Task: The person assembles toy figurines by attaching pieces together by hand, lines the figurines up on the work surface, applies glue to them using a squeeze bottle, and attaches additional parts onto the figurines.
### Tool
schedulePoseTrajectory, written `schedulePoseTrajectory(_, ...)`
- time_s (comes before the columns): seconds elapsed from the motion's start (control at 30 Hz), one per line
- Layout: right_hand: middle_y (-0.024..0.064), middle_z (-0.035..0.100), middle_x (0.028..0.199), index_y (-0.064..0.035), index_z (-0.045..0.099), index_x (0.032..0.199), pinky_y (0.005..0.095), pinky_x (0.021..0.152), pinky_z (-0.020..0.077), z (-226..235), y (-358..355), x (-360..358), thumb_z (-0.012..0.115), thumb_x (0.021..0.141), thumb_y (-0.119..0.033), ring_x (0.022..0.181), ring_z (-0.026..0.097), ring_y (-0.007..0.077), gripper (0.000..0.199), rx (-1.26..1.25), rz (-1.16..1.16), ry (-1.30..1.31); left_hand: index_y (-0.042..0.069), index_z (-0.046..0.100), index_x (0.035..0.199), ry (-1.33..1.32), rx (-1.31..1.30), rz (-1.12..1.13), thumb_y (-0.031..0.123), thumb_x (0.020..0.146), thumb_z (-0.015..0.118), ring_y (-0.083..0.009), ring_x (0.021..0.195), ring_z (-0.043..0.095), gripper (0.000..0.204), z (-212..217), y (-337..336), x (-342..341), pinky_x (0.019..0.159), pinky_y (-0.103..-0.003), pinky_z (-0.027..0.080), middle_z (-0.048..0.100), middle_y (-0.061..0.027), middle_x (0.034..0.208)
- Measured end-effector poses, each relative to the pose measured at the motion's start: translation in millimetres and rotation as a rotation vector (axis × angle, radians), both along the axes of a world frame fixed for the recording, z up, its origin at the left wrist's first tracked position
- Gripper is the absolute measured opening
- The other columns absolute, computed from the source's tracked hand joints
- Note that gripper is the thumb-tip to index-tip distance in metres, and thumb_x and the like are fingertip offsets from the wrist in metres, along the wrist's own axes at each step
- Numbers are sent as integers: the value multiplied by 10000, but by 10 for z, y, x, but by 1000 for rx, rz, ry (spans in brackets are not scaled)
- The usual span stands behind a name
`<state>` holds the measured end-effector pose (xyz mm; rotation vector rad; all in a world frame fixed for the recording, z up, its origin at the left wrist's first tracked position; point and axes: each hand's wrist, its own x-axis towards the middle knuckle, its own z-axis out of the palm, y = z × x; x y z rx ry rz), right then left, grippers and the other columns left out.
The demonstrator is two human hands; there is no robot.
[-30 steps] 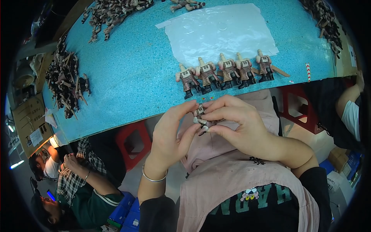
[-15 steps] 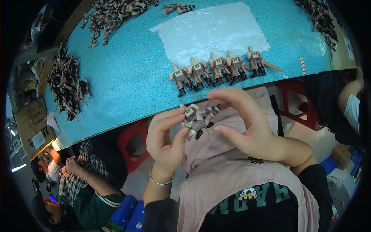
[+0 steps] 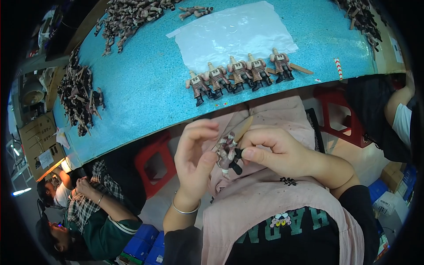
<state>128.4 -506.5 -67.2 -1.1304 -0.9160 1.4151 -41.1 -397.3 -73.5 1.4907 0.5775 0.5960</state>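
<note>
Hands: my left hand (image 3: 194, 152) and right hand (image 3: 274, 152) pinch one small figure (image 3: 227, 152), now lower over my lap.
Row: five finished figures (image 3: 240, 75) unchanged at worktop (image 3: 145, 88) near edge.

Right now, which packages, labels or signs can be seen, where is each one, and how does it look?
Cardboard boxes: far left, beside the table end; brown, one with a white paper label.
White label: on a brown surface at the table's far right end; small rectangle.
Clear plastic sheet: flat on the blue table, behind the row of figurines.
Blue crates: on the floor, lower left.
</note>
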Motion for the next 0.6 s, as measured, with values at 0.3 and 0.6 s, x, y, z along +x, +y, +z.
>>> schedulePoseTrajectory(0.3, 96, 515, 737, -2, 526, 767, 336, 648, 403, -69, -41, 16, 590, 886, -131, 697, 505, 225, 187, 70, -11, -129, -24, 526, 1117, -77, -597, -264, 15, 857, 636, -178, 1116, 515, 285, 56, 72, 25, 952, -316, 417, 499, -153, 1227)
schedulePoseTrajectory(0.6, 78, 522, 933, -20, 517, 928, 291, 778, 439, -66, -12, 67, 614, 877, -91, 841, 520, 160, 131, 14, 14, -83, -4, 496, 1127, -143, -263, -149, 28, 844, 666, -205, 1115, 499, 332, -57, -49, 49, 971, -348, 402, 476, -146, 1203)
